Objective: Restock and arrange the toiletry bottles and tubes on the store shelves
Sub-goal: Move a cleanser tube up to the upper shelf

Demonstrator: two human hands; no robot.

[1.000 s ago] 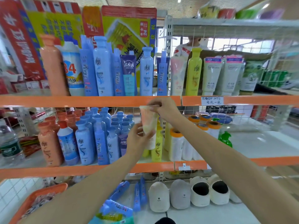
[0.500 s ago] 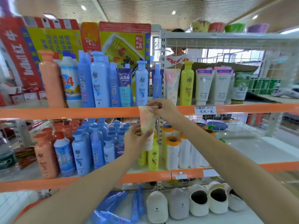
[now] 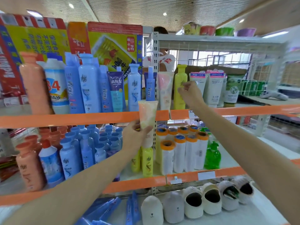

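My left hand (image 3: 134, 135) grips a pale yellow-and-white tube (image 3: 147, 116), held upright with its crimped end up, in front of the orange edge of the upper shelf (image 3: 81, 118). My right hand (image 3: 189, 93) is raised at the upper shelf, fingers loosely pinched with nothing in them, right beside the tall yellow bottle (image 3: 180, 85) and near a pink-and-white tube (image 3: 165, 88). Blue bottles (image 3: 88, 83) and white tubes (image 3: 212, 88) stand along the same shelf.
The middle shelf (image 3: 138, 184) holds blue bottles, peach bottles (image 3: 29, 164), yellow bottles (image 3: 146, 161), orange-capped white rolls (image 3: 180, 151) and a green pump bottle (image 3: 212, 155). White slippers (image 3: 194, 202) lie on the bottom shelf. A person (image 3: 164, 59) stands behind the rack.
My right hand let go of the tube's top and rose to the right, up to the yellow bottle on the upper shelf. My left hand lifted the tube slightly.
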